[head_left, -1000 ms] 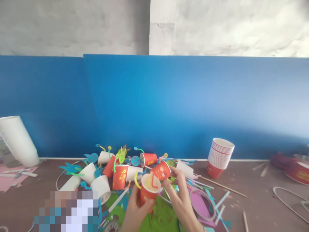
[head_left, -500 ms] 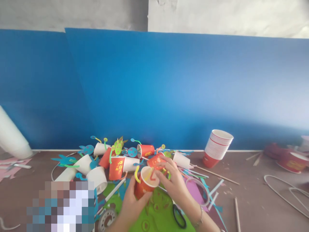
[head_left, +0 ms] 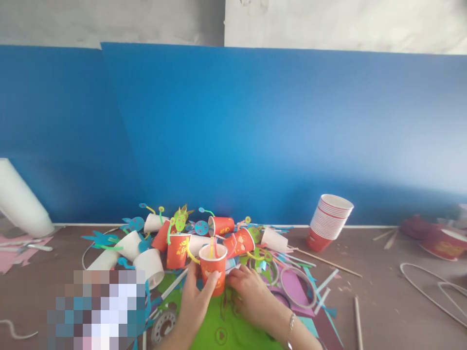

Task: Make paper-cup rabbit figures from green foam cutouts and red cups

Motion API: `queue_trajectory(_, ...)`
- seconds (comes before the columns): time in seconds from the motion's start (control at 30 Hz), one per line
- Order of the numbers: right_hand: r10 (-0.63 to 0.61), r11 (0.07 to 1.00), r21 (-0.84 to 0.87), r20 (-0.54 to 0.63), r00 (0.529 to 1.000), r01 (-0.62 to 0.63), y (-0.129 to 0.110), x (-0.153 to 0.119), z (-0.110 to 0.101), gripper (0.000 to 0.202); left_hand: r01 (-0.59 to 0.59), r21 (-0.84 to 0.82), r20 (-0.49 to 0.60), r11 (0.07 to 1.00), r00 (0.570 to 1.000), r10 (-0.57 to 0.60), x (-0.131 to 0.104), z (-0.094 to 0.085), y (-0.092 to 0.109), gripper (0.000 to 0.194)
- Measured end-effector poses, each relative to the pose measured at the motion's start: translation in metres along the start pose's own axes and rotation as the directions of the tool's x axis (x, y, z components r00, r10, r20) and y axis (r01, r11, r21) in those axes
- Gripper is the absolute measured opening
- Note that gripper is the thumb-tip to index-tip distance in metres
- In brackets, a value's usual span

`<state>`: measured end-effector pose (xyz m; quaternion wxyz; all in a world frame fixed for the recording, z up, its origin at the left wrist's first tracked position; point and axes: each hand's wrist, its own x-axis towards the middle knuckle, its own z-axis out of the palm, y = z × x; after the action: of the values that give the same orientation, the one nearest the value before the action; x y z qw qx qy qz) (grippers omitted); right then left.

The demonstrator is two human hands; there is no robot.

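My left hand (head_left: 195, 294) is wrapped round a red paper cup (head_left: 212, 277) with a white rim, holding it upright. Red and yellow bent straws (head_left: 215, 249) stick up out of the cup, and a yellow strip curves from its left side. Just right of the cup, my right hand (head_left: 251, 294) reaches low over a green sheet (head_left: 221, 316) with drawn shapes. Its fingers are curled down beside a small whitish object (head_left: 231, 264); what they hold is hidden. Behind the hands lie decorated cups, among them a red cup (head_left: 239, 243) on its side and a white cup (head_left: 149, 267).
A leaning stack of paper cups (head_left: 331, 218) stands at the back right. A tape roll (head_left: 298, 288) lies on purple paper. Wooden sticks (head_left: 358, 323) and a white cord (head_left: 434, 287) are on the right. The blue board (head_left: 233, 136) closes off the back.
My right hand has left the cup's mouth and moved down to the sheet on the right. The cup is now more upright, its straws standing up. Black scissor handles are now mostly covered.
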<state>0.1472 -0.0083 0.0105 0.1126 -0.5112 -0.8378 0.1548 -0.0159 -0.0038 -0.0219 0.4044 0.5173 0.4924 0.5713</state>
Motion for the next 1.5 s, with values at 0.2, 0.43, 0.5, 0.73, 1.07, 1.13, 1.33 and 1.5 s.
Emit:
queue_trajectory(0.2, 0.044, 0.998, 0.036, -0.041, 0.998, -0.043, 0.01, 0.0, 0.001, 0.037, 0.007, -0.007, 0.012, 1.0, 1.0, -0.007, -0.002, 0.002, 0.001, 0.051)
queue_trajectory(0.43, 0.125, 0.908, 0.414, -0.135, 0.983, -0.059, 0.022, 0.004, -0.012, 0.019, 0.022, 0.033, 0.002, 0.999, 1.0, -0.022, -0.002, 0.002, -0.001, 0.043)
queue_trajectory(0.5, 0.219, 0.812, 0.574, -0.132, 0.967, -0.105, 0.03, 0.005, -0.018, 0.013, 0.002, 0.022, 0.009, 1.0, 1.0, -0.002, -0.003, 0.002, -0.002, 0.044)
queue_trajectory(0.73, 0.418, 0.45, 0.878, -0.046, 0.907, -0.163, 0.038, 0.006, -0.036, 0.023, -0.073, 0.348, -0.009, 0.935, 0.997, 0.081, -0.002, 0.003, -0.016, 0.034)
queue_trajectory(1.07, 0.417, 0.414, 0.907, -0.11, 0.902, -0.081, 0.026, 0.008, -0.027, 0.032, -0.283, 0.466, 0.094, 0.838, 0.958, 0.271, -0.005, 0.004, -0.024, 0.035)
queue_trajectory(1.13, 0.429, 0.416, 0.908, -0.142, 0.892, -0.055, 0.025, 0.009, -0.026, 0.034, -0.281, 0.46, 0.083, 0.842, 0.958, 0.274, -0.005, 0.005, -0.022, 0.036)
queue_trajectory(1.33, 0.438, 0.445, 0.895, -0.203, 0.876, -0.015, 0.024, 0.01, -0.024, 0.035, -0.348, 0.385, 0.024, 0.855, 0.93, 0.368, -0.006, 0.001, -0.004, 0.027)
queue_trajectory(1.5, 0.387, 0.441, 0.897, -0.189, 0.903, -0.001, 0.021, 0.007, -0.022, 0.028, -0.348, 0.238, 0.014, 0.907, 0.935, 0.355, -0.011, 0.005, 0.008, 0.026)
